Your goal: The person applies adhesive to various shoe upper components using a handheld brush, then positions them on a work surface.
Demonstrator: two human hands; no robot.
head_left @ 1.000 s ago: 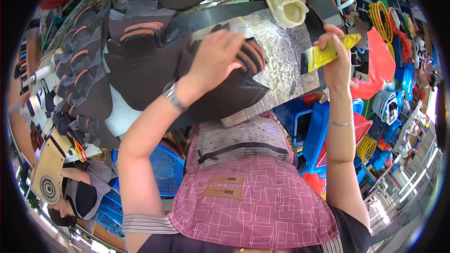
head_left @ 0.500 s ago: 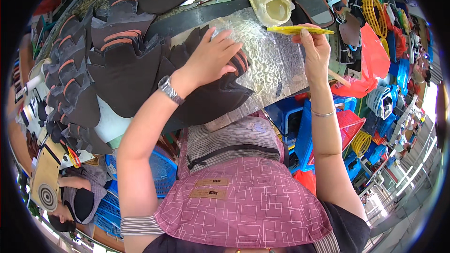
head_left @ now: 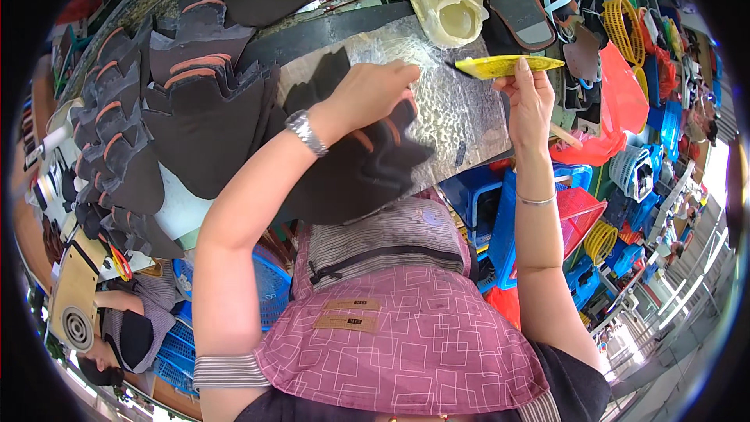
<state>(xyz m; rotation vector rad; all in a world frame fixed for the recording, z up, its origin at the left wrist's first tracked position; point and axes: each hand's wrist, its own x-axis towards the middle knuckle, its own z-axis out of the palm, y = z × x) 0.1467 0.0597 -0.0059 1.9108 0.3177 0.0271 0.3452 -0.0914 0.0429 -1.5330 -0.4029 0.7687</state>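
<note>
My left hand (head_left: 375, 94), closed with fingers pinched, is over a stack of dark brown cut pieces (head_left: 336, 180) with orange-edged notches. It seems to grip the edge of the top piece, which is blurred; the fingertips are partly hidden. In my right hand (head_left: 527, 98) is a flat yellow tool (head_left: 508, 67), held level between thumb and fingers, its dark-edged end pointing left. Beneath and between the hands lies a work board (head_left: 461, 109) streaked with dried glue. Just beyond the tool stands a glue-crusted pale container with a round opening (head_left: 458, 19).
More dark pieces (head_left: 203, 117) lie overlapped in rows on the left. Scissors (head_left: 336, 0) rest at the back. To the right are sandal parts (head_left: 519, 4), a red plastic bag (head_left: 621, 105) and blue crates (head_left: 500, 219). Another person (head_left: 141, 320) sits at lower left.
My left hand's spread fingers have closed, and the hand has shifted slightly right and nearer. The dark pieces beneath it have moved. The yellow tool has turned, showing more of its broad face.
</note>
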